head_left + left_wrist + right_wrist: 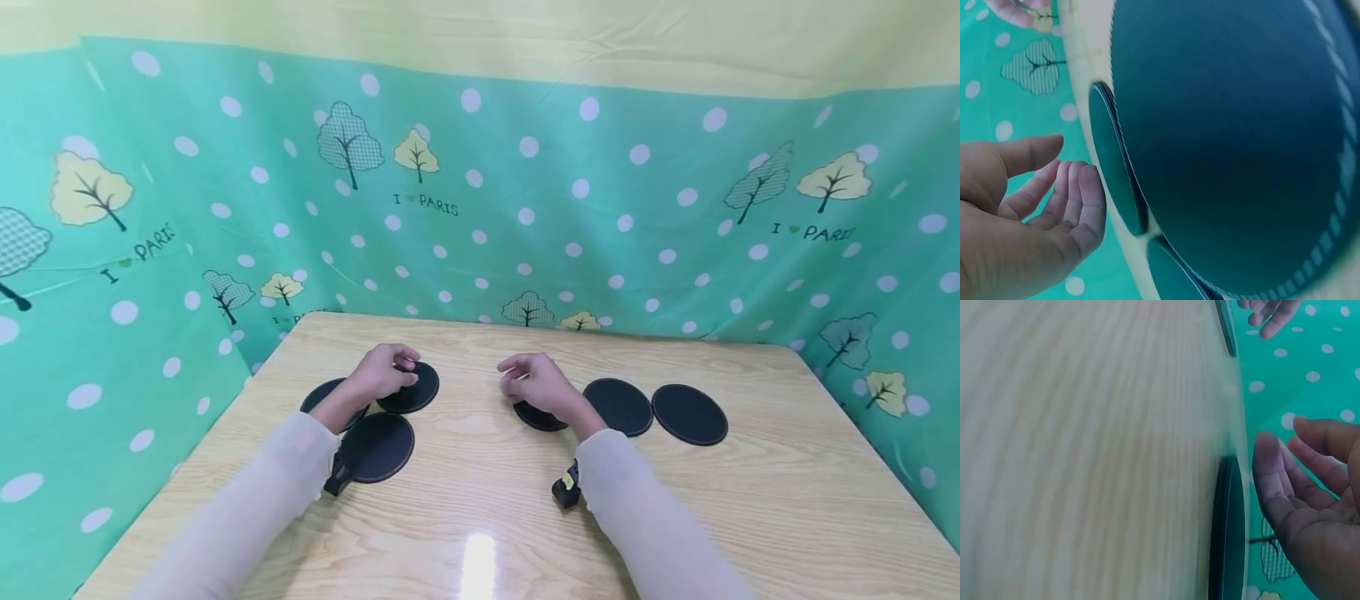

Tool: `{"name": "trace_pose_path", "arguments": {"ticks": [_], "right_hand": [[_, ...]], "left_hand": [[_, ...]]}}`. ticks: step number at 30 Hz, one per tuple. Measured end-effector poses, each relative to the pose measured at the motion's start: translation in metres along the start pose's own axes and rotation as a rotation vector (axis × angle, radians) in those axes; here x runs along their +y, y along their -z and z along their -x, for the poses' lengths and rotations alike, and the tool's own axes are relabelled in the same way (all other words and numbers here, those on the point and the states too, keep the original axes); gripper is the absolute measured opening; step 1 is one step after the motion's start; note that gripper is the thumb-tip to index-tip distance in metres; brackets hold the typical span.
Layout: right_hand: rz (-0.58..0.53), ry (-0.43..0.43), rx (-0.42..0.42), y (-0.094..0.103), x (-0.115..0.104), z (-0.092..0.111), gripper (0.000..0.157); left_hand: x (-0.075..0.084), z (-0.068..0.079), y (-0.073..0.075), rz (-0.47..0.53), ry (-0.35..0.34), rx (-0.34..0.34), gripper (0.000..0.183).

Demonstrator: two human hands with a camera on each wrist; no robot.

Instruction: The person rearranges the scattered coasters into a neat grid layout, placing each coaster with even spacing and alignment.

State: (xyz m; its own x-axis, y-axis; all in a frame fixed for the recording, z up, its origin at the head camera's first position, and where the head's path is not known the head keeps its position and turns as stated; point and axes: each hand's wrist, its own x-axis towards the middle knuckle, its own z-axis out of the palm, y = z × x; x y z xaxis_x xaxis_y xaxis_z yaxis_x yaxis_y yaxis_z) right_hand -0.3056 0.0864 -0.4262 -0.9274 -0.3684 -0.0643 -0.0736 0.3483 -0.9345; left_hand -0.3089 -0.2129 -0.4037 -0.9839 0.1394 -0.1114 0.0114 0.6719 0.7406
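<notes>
Several black round coasters with stitched rims lie flat in two groups. My left hand [381, 375] is over the far coaster [420, 392] of the left group, its fingers loosely bent and holding nothing. In the left wrist view a gap shows between that hand [1041, 219] and the coasters. Closer to me lies another coaster [381, 448], and a third coaster [318, 398] is partly behind the left forearm. My right hand [542, 385] hovers over the inner coaster [542, 419] of the right row, partly hiding it. Nothing is between that hand's curved fingers [1269, 472].
Two more coasters, a middle one [618, 407] and an outer one [690, 414], continue the right row. All lie on a light wooden table [465, 467]. Behind and to the sides hangs a green dotted cloth [480, 192]. Black wrist cameras show below both sleeves.
</notes>
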Motion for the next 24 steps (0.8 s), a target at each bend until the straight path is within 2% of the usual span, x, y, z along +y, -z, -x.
{"name": "trace_pose_path", "arguments": {"ticks": [7,17,24], "right_hand": [[-0.040,-0.042,-0.018,-0.019,-0.008,-0.006,0.033],[-0.175,-0.092,-0.079,-0.053,-0.023,-0.019,0.041],[-0.255,-0.135,-0.035,-0.074,-0.028,-0.026,0.041]], "left_hand": [[-0.018,-0.003,0.008,-0.065,0.009,0.021,0.036],[-0.028,-0.007,0.023,-0.136,0.027,0.058,0.038],[-0.037,-0.016,0.029,-0.163,0.050,0.057,0.036]]}}
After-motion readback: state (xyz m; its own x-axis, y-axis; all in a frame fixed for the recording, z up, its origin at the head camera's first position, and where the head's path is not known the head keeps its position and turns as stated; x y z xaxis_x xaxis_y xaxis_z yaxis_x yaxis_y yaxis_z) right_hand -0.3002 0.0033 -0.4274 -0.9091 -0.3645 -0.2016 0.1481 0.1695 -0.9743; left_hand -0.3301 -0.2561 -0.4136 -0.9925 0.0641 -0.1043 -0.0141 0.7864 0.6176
